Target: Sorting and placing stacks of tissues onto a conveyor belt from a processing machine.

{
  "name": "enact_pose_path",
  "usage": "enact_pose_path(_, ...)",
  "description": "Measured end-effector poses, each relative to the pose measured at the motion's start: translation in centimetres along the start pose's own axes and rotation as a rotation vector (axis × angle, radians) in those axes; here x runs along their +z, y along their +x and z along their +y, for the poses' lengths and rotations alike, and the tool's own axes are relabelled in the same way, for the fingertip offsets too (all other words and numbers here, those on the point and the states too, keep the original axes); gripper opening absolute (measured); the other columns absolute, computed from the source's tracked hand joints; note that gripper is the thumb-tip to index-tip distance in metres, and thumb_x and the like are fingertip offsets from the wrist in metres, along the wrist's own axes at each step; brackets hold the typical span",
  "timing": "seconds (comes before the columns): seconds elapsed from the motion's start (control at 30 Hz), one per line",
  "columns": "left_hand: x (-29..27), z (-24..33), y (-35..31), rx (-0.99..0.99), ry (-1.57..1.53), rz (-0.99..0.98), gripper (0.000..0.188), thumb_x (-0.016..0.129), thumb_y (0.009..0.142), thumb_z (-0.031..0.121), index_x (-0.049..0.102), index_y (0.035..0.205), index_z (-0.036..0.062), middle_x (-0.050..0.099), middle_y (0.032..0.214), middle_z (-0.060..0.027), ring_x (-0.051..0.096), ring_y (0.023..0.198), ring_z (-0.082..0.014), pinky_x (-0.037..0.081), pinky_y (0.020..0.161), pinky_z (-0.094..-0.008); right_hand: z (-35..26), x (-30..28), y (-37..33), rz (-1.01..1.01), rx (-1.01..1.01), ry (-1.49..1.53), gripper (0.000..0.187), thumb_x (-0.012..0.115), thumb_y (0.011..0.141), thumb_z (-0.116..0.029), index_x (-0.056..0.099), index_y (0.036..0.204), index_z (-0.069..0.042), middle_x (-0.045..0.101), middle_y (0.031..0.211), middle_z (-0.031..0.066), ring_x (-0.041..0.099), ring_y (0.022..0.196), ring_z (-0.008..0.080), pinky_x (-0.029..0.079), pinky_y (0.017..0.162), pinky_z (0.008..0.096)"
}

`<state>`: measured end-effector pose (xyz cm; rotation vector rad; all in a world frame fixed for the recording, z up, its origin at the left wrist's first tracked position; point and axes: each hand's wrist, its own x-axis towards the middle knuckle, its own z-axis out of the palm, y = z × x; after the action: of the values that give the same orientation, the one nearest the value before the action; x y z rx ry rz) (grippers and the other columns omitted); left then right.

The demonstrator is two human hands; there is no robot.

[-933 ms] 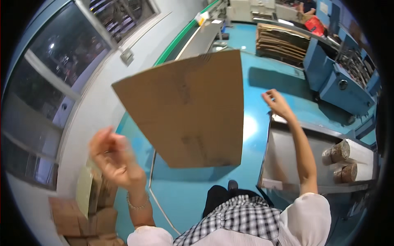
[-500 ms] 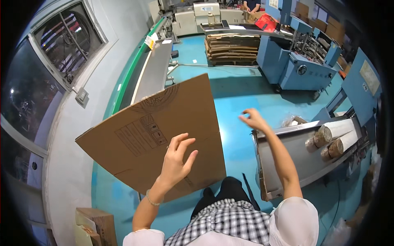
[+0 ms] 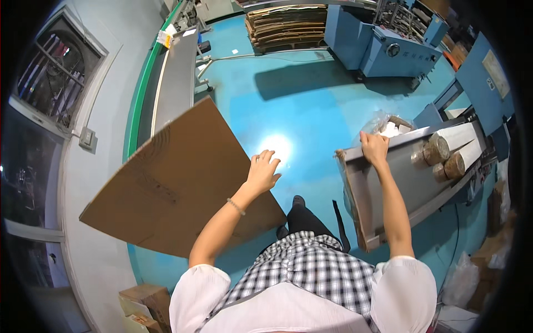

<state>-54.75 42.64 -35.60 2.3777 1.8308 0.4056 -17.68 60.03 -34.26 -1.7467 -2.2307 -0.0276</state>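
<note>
A large flat sheet of brown cardboard stands tilted at my left, with faint printing on its face. My left hand is in front of its right edge, fingers loosely bent and apart, holding nothing. Whether it touches the sheet cannot be made out. On the right, my right hand is closed over the far rim of a grey metal table. Its fingertips are partly hidden behind that rim.
Two white rolls with brown, plastic-wrapped ends lie on the metal table. A green-edged conveyor runs along the left wall. Ahead are a stack of cardboard and a blue machine. A carton sits lower left.
My right hand has come down onto the metal table's rim and closed on it. My left hand has shifted right and up, toward the cardboard's right edge. The view has tilted downward.
</note>
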Motion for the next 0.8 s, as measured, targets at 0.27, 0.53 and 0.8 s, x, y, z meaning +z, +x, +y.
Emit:
enact_pose_path(0.27,14.5,-7.9,3.3,-0.081,0.766,-0.980,0.030,0.061,0.091,0.033,0.074,0.115,0.0184,0.069,0.123,-0.0049,0.062,0.116,-0.0272,0.038,0.100,-0.0563,-0.6,-2.6,-2.3,0.112,0.030,0.059,0.039,0.052,0.096,-0.028,0.068,0.070,-0.004,0.067,0.074,0.0148,0.061,0.078,0.0349,0.040,0.087,0.0483)
enact_pose_path(0.53,18.6,-15.4,6.5,0.108,0.737,-1.643,0.040,0.080,0.075,0.048,0.075,0.107,0.0234,0.072,0.112,-0.0004,0.069,0.099,-0.0219,0.056,0.079,-0.0422,-2.1,-1.8,-1.3,0.222,0.064,0.159,0.031,0.062,0.090,-0.028,0.068,0.069,-0.006,0.064,0.068,0.0097,0.058,0.077,0.0274,0.040,0.094,0.0453)
enact_pose_path(0.8,18.2,-15.5,17.0,0.129,0.652,-1.568,0.049,0.075,0.076,0.050,0.071,0.109,0.0135,0.069,0.110,-0.0073,0.064,0.099,-0.0254,0.052,0.082,-0.0404,-2.6,-1.9,-1.0,0.344,0.143,0.261,0.031,0.068,0.088,-0.026,0.063,0.064,-0.007,0.056,0.062,0.0063,0.055,0.072,0.0244,0.043,0.092,0.0421)
